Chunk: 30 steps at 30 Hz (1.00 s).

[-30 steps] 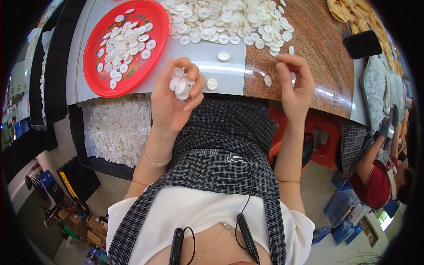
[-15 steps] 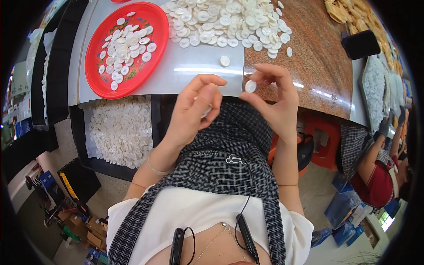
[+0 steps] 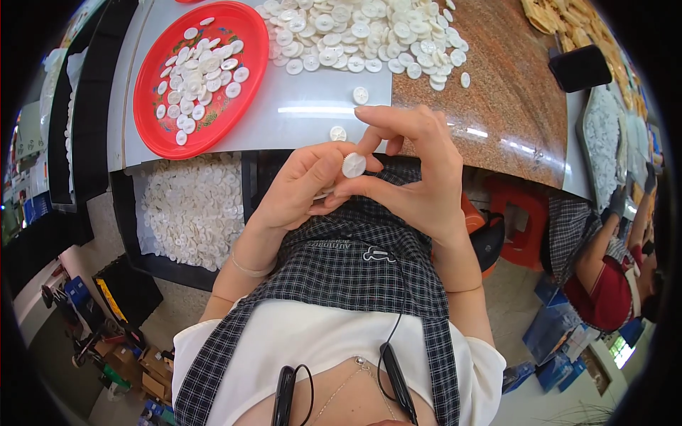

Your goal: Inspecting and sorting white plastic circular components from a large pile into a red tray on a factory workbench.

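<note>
Right hand (image 3: 424, 170) moved to left hand (image 3: 295, 183); half-open, grip on white round toothed plastic disc (image 3: 354, 165) unclear; left curled over similar discs (image 3: 324, 192); bare grey bench (image 3: 312, 92) beyond.

Item: dark plaid apron (image 3: 355, 284). I log small pale lettering (image 3: 330, 245), upside down, beside a white car-outline emblem (image 3: 379, 255); wording not reliably legible.

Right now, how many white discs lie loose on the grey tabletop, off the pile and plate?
2: one disc just past the right hand, toward the pile; another disc just past the left hand. The hands may hide more.
</note>
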Each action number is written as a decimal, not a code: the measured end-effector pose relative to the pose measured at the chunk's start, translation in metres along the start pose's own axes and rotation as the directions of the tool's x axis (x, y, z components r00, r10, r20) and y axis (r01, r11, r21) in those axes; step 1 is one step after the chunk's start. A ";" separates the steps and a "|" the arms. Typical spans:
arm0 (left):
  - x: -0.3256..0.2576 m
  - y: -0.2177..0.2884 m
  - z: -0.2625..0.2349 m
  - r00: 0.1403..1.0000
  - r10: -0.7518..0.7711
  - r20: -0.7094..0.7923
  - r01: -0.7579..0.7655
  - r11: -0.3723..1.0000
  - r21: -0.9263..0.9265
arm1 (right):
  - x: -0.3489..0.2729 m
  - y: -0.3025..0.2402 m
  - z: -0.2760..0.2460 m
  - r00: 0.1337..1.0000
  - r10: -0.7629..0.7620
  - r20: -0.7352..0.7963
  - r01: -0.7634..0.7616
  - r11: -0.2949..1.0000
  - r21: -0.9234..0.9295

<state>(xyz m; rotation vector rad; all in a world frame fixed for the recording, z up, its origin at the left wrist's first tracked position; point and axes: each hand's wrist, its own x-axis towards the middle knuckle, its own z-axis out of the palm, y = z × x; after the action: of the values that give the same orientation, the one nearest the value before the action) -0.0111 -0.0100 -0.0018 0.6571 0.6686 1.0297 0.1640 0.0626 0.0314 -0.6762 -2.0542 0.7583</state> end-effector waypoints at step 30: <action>-0.003 0.008 -0.022 0.915 0.202 -0.350 -0.177 0.979 0.102 | -0.010 0.031 0.033 0.999 0.034 0.000 -0.034 0.999 -0.038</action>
<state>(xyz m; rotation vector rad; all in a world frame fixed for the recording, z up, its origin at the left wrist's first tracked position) -0.0327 -0.0059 -0.0093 0.6056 0.9768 1.3308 0.1472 0.0678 -0.0120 -0.7336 -2.0665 0.7403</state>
